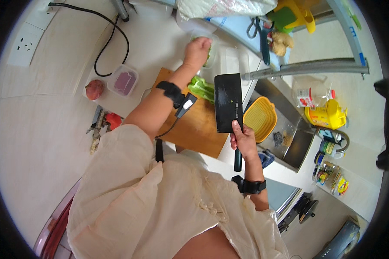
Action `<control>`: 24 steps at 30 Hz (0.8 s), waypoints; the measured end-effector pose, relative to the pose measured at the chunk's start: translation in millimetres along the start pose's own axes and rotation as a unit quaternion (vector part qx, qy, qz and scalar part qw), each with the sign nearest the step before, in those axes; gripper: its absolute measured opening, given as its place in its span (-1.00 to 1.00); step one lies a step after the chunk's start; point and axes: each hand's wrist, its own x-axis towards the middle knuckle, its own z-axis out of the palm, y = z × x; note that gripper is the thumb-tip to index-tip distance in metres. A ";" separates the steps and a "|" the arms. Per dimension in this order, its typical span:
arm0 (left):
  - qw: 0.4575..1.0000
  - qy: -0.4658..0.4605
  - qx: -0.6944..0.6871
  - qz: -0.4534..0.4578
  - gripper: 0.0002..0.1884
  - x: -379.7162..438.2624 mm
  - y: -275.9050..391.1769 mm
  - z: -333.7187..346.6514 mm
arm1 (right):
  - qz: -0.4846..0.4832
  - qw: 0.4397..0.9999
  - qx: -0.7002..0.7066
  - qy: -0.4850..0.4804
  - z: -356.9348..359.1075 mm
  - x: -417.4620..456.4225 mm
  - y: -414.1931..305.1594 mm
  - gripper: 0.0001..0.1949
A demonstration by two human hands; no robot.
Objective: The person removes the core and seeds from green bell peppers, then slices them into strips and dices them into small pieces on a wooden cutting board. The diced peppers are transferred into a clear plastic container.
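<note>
My right hand (pixel 245 141) grips the handle of a black cleaver (pixel 228 102), thumb on the blade's base. The broad blade is raised in front of the cutting board's right side. My left hand (pixel 197 50) is over a clear plastic container (pixel 214 48) with green pieces in it. Its fingers are curled and turned away, so whether they hold anything is hidden. Green leafy vegetable (pixel 202 89) lies at the far end of the wooden cutting board (pixel 194 129), partly behind the blade. My left forearm crosses above the board.
A yellow basket (pixel 261 118) stands at the metal sink (pixel 291 139) on the right. Another clear container (pixel 235 61) is beyond the blade. To the left are a lidded plastic box (pixel 124 81), a red onion (pixel 94 89) and a black cable (pixel 128 42). Scissors (pixel 264 40) and ginger (pixel 281 43) lie on a shelf.
</note>
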 end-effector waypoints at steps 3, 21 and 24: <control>0.989 0.004 -0.134 -0.063 -0.79 -31.6 -23.3 -47.7 | -0.021 0.998 -0.066 -0.005 2.2 -7.0 27.1 -0.56; 0.984 -0.083 0.126 0.095 -0.54 -170.5 -49.8 -97.7 | -0.035 0.996 -0.047 -0.067 136.4 39.0 81.8 -0.60; 0.990 -0.063 0.101 0.072 -0.56 -166.5 -43.1 -96.1 | -0.016 0.995 0.008 -0.102 143.3 33.3 70.2 -0.61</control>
